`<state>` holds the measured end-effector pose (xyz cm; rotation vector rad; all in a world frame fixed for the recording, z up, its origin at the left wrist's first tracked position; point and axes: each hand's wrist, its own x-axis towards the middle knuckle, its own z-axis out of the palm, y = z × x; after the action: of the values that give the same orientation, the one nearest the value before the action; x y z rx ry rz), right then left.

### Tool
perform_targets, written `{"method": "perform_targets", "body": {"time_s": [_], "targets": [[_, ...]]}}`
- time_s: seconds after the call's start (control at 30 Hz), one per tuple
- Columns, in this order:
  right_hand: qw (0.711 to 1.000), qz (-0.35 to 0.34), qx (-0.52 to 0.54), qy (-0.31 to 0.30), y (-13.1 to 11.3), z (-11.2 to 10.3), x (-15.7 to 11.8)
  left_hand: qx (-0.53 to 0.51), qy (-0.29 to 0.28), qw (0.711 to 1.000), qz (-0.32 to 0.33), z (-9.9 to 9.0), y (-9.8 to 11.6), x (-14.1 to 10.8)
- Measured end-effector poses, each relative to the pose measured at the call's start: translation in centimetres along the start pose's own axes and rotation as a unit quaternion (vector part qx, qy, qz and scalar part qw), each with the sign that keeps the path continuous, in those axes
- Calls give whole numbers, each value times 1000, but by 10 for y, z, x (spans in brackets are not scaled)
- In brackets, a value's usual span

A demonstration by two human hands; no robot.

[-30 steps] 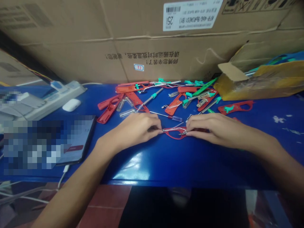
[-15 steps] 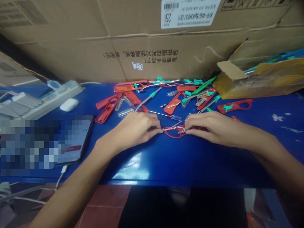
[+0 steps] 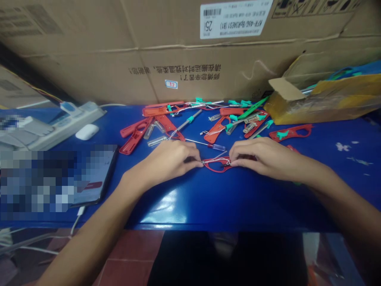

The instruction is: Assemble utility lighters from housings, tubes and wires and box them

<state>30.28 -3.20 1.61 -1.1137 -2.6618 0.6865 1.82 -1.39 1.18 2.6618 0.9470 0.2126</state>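
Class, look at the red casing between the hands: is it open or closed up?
Open where visible: white wires lie exposed across the red casing, uncovered by any second half. The right hand hides part.

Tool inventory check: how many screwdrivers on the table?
1: a purple-handled screwdriver on the blue table, just beyond the red casing between the left hand and right hand. Others may be hidden under the hands or parts.
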Motion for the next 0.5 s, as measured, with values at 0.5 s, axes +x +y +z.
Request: {"method": "perform_targets", "body": {"time_s": [0.5], "targets": [[974, 132, 184, -2, 1, 8, 5, -46, -14, 999, -23, 0, -2, 2]]}}
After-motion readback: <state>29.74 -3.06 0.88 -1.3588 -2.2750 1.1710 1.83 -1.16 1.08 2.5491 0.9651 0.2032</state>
